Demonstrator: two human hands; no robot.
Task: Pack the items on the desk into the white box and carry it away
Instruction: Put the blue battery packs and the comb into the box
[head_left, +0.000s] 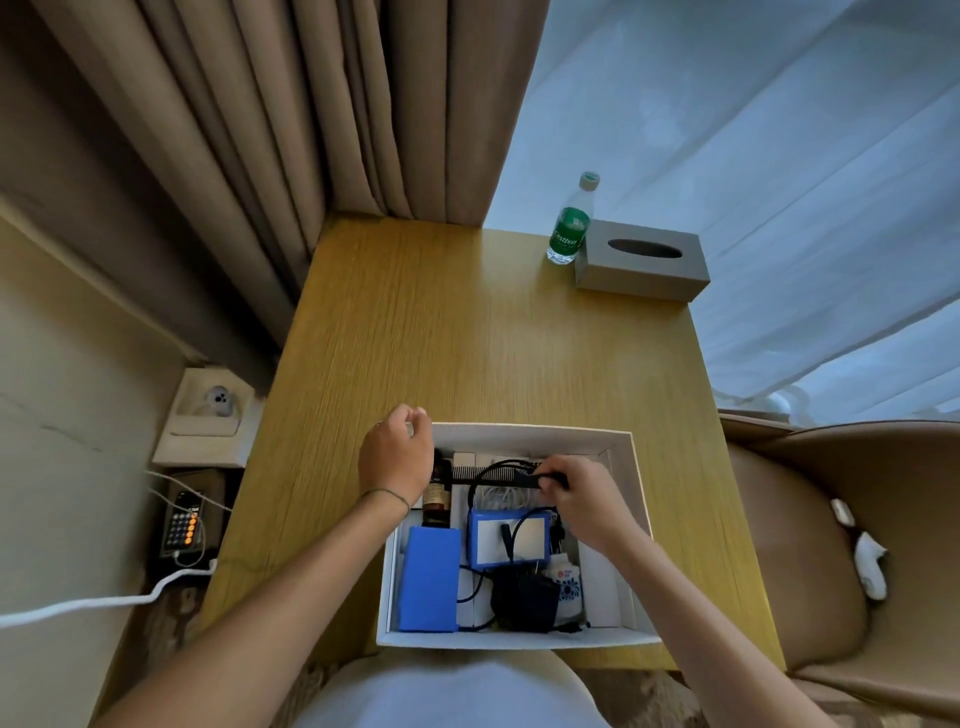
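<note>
Right hand (574, 499): fingers pinched on long black plastic comb (496, 475), inside open white cardboard box (636, 525). Left hand (397, 454): loosely curled, empty, touching box's far-left corner. Box: near edge of yellow wooden desk (467, 338).

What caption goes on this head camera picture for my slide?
Right hand sets a black comb into the packed white box on the desk.
</note>
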